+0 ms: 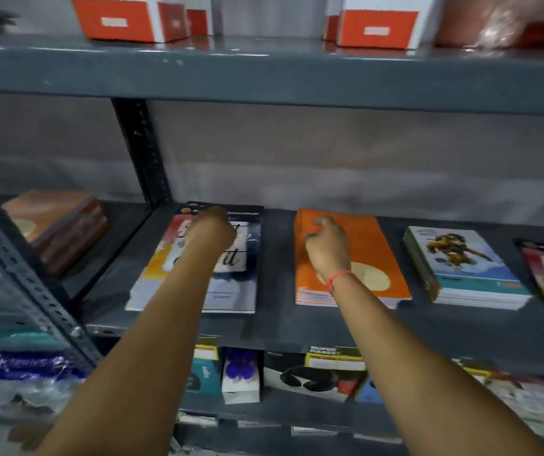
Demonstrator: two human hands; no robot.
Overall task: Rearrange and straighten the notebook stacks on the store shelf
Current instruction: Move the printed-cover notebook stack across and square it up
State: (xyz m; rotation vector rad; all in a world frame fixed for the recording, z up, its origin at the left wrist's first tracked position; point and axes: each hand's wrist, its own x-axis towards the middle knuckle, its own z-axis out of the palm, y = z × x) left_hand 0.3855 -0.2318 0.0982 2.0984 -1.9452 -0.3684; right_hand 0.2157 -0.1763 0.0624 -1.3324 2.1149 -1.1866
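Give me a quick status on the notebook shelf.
Left hand on the script-cover stack, right hand on the orange stack; grips unclear. Nothing lifted. Nothing blocking.

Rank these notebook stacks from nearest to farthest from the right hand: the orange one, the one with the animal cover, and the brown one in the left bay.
1. Orange stack: directly under the right hand.
2. Animal-cover stack: next stack to its right.
3. Brown stack: far left, beyond the shelf upright.
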